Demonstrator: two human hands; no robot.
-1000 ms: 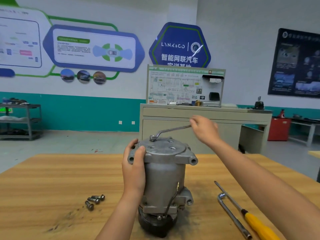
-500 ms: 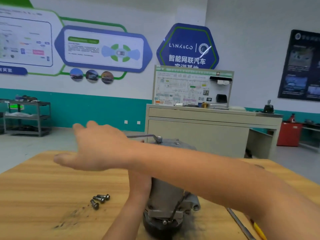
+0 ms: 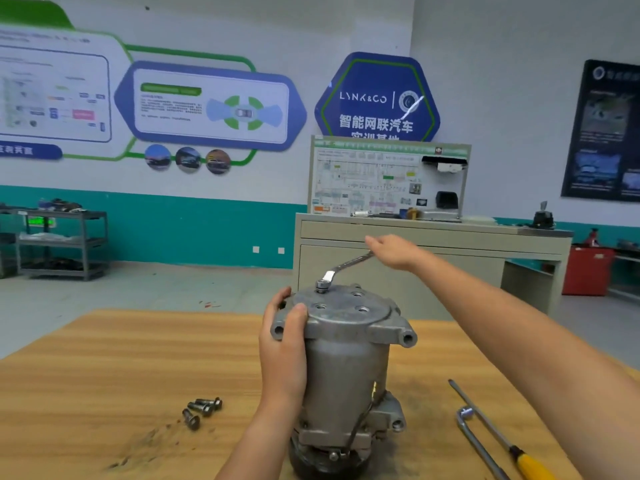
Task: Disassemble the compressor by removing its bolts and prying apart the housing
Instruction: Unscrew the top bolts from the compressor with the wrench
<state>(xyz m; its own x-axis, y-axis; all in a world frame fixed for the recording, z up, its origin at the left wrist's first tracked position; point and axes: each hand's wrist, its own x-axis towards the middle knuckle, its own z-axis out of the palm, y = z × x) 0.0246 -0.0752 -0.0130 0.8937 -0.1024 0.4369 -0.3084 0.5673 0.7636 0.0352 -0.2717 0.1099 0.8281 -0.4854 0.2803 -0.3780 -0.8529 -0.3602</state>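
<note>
The grey metal compressor (image 3: pixel 346 362) stands upright on the wooden table (image 3: pixel 104 375), pulley end down. My left hand (image 3: pixel 282 348) grips its top cover at the left mounting ear. A flat wrench (image 3: pixel 346 265) sits on a bolt (image 3: pixel 322 287) at the far edge of the cover, its handle pointing back and right. My right hand (image 3: pixel 394 252) rests against the far end of that handle with its fingers stretched out. The other bolt holes in the cover look empty. Three loose bolts (image 3: pixel 202 408) lie on the table to the left.
A yellow-handled screwdriver (image 3: pixel 533 467) and an L-shaped socket wrench (image 3: pixel 474 434) lie on the table at the right. Dark grime marks the wood around the compressor. A beige cabinet (image 3: pixel 415 258) stands behind the table.
My right hand swept the wrench handle round to the left half a second ago. Now the handle points back right again with my right hand at its end. My left hand kept its grip.
</note>
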